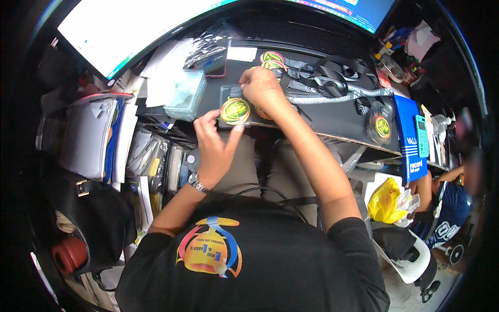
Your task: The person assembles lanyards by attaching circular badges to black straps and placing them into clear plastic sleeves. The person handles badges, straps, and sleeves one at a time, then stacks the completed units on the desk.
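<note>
A round yellow-green medal with an orange rim (235,111) lies in a clear plastic case at the desk's front edge, its grey ribbon folded above it. My left hand (214,148), wearing a metal watch, grips the case's lower left with thumb and fingers. My right hand (261,88) is closed at the case's upper right; its fingertips and whatever they pinch are hidden. Part of another medal (262,113) shows under my right wrist. Behind that hand lie more medals (272,61), and black and grey ribbons (332,86) spread to the right.
A cased medal (381,127) sits at the desk's right, beside a blue record book (408,138) and a teal calculator (421,136). Left are a clear plastic box (185,95) and papers. Monitors (140,31) stand behind. At far right, another person (449,203) sits near a yellow bag (387,200).
</note>
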Demonstrator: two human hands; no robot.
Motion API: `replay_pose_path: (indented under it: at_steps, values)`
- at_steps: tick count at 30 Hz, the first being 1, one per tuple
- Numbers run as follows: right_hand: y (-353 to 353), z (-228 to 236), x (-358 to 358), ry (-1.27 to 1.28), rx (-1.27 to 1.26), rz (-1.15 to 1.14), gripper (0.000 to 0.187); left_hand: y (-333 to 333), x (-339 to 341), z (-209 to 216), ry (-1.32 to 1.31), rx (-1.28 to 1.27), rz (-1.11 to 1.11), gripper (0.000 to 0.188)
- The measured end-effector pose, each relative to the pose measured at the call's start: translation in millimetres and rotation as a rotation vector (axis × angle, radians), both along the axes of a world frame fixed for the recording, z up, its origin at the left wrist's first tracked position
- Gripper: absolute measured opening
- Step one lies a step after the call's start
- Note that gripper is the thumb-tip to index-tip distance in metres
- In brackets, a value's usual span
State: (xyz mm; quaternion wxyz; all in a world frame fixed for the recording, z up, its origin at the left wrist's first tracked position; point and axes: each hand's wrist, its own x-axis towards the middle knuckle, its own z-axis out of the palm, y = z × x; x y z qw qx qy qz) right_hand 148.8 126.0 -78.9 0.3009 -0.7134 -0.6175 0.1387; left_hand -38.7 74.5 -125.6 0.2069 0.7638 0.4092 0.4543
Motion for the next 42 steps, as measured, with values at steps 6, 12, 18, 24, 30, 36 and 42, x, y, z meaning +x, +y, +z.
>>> replay_pose_path:
  at_steps: [6, 12, 18, 24, 30, 36, 42]
  values:
    - [8, -15, -14, -0.093, -0.08, -0.052, 0.015, 5, -16, -3, -0.622, -1.251, -0.368, 0.018]
    - [-40, 18, 0, 0.29, 0.218, -0.049, 0.036, -2, -2, 35, -0.63, -1.032, -0.494, 0.026]
    - [-121, 68, 94, 1.054, 0.244, -0.083, 0.035, -16, 38, 68, -0.454, -1.011, -0.971, 0.04]
    - [-226, 91, 235, 0.79, 0.286, -0.592, 0.027, -9, 43, 72, -0.245, -0.973, -0.851, 0.036]
    - [-244, 38, 286, 0.406, 0.092, -0.78, 0.023, -6, 50, 64, -0.336, -0.805, -0.758, 0.03]
    - [-237, 15, 292, 0.021, 0.052, -0.748, 0.027, 17, 40, 54, 0.062, -0.046, -0.377, 0.028]
    - [-186, 48, 196, -0.218, 0.327, -0.596, 0.02, 32, 38, 47, 0.287, 0.038, -0.32, 0.041]
